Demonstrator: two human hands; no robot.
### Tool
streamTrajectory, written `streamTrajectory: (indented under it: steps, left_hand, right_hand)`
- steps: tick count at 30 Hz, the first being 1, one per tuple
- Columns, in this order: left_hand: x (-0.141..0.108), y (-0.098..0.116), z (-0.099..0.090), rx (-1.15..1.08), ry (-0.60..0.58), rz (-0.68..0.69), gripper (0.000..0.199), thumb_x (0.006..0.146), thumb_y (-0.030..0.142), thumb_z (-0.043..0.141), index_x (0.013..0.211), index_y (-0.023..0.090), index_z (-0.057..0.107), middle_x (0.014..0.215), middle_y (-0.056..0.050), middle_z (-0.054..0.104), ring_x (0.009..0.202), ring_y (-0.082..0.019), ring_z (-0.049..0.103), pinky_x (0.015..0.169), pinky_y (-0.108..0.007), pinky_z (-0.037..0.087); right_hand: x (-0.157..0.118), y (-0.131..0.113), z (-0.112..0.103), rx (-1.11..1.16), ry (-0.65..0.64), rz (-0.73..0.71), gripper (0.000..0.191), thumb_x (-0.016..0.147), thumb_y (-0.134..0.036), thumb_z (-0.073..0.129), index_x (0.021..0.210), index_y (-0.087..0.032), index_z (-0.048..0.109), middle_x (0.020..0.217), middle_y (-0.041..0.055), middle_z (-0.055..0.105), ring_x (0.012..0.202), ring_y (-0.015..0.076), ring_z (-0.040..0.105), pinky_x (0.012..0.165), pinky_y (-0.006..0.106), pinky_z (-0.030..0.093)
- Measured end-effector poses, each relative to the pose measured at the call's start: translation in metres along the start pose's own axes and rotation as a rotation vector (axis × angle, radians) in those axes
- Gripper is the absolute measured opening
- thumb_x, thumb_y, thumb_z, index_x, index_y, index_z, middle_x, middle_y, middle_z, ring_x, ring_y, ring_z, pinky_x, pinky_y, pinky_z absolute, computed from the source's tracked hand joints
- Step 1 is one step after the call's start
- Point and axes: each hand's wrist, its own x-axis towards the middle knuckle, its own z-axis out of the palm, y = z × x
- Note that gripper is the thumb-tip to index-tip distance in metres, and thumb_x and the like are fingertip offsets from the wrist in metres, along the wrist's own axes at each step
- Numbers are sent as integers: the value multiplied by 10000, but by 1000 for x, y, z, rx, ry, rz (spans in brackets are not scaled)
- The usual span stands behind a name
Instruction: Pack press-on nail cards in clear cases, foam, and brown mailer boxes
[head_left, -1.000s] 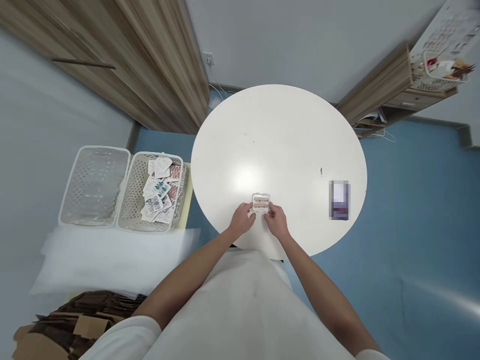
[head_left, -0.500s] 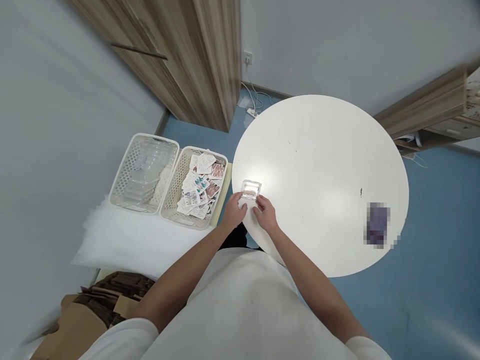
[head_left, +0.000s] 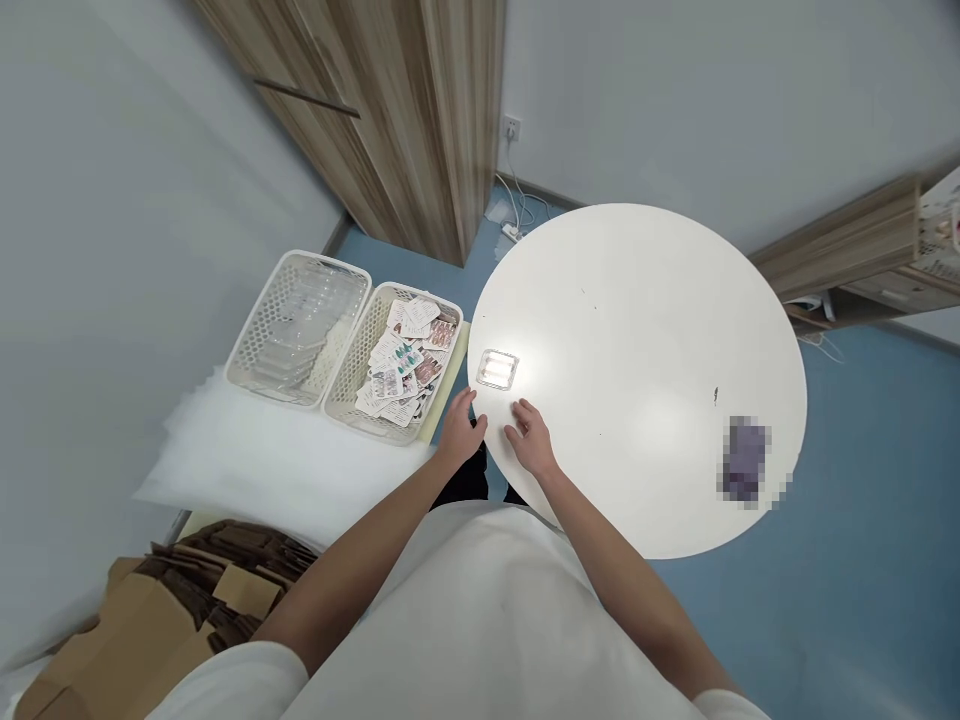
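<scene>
A small clear plastic case (head_left: 498,370) lies flat near the left edge of the round white table (head_left: 637,330). Glare on it hides what is inside. My left hand (head_left: 461,432) is just below the case at the table's edge, fingers apart and holding nothing. Over the tabletop, below and right of the case, my right hand (head_left: 530,437) is also open, its fingers loosely curved. Neither hand touches the case.
Left of the table, a white basket (head_left: 335,400) holds many cards with press-on nails (head_left: 409,357). Beside it, another basket (head_left: 238,350) contains stacked clear plastic cases (head_left: 300,330). White foam sheeting (head_left: 262,465) and cardboard (head_left: 127,640) lie nearer me. A blurred purple object (head_left: 745,460) rests at the table's right.
Both hands have let go of the clear case and drawn back slightly toward me. The case stays on the table. The whole view has shifted a little.
</scene>
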Motion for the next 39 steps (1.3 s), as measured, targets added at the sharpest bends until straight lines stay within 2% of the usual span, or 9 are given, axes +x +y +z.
streamTrajectory:
  steps: [5,8,12,15,22,26,31,35,39]
  left_hand:
    - [-40,1,1,-58,68,-32,415,744,241,495,1157,204,483,1251,-89,451,1155,-226,428,917,-368,406]
    - [-66,3,5,-72,117,-88,388,751,249,489,1134,192,500,1195,-92,496,1099,-218,476,867,-366,440]
    - [-101,8,7,-111,148,-163,362,757,288,491,1105,194,524,1125,-81,548,1025,-202,524,825,-345,466]
    - [-124,11,0,-155,146,-174,356,760,333,495,1090,208,541,1111,-75,570,991,-201,547,805,-328,475]
    - [-164,-3,-37,-173,279,-197,354,747,353,505,1060,196,560,1073,-81,602,916,-201,582,743,-321,485]
    - [-191,-25,-65,-174,381,-199,335,720,333,522,1018,190,579,1018,-77,623,858,-188,598,727,-312,483]
    - [-218,-61,-94,-179,462,-247,315,705,317,534,977,170,589,980,-83,633,805,-185,604,735,-319,471]
    - [-221,-81,-103,-199,502,-268,321,696,300,543,982,157,579,1022,-97,617,824,-195,599,747,-325,465]
    - [-208,-82,-107,-316,480,-318,393,681,322,574,1036,154,549,1124,-127,567,894,-215,597,755,-317,466]
  right_hand:
    - [-32,8,-21,92,-19,-13,447,725,-323,523,1159,-224,488,1298,93,397,984,187,562,873,367,451]
    - [-44,10,-33,40,-103,-8,415,729,-334,510,1123,-203,507,1056,83,585,842,179,600,815,390,472]
    - [-53,8,-40,4,-229,-47,349,726,-338,503,1040,-192,553,918,63,634,819,182,600,782,374,476]
    - [-56,2,-36,-9,-295,-89,315,720,-332,500,990,-187,573,827,54,647,799,187,603,750,364,480]
    - [-62,-13,8,-43,-448,-194,307,693,-348,511,942,-184,582,851,62,643,671,169,590,616,325,488]
    - [-73,-25,52,-86,-517,-286,293,691,-351,515,910,-171,591,867,70,641,654,161,575,618,321,481]
    - [-95,-39,103,-152,-693,-338,296,703,-357,511,921,-174,592,870,66,639,700,169,582,622,306,478]
    - [-109,-42,125,-221,-764,-347,289,707,-355,515,919,-174,593,848,53,639,679,156,579,632,307,480]
    - [-110,-42,135,-298,-781,-355,268,708,-340,515,912,-186,595,866,52,638,712,165,585,650,320,482]
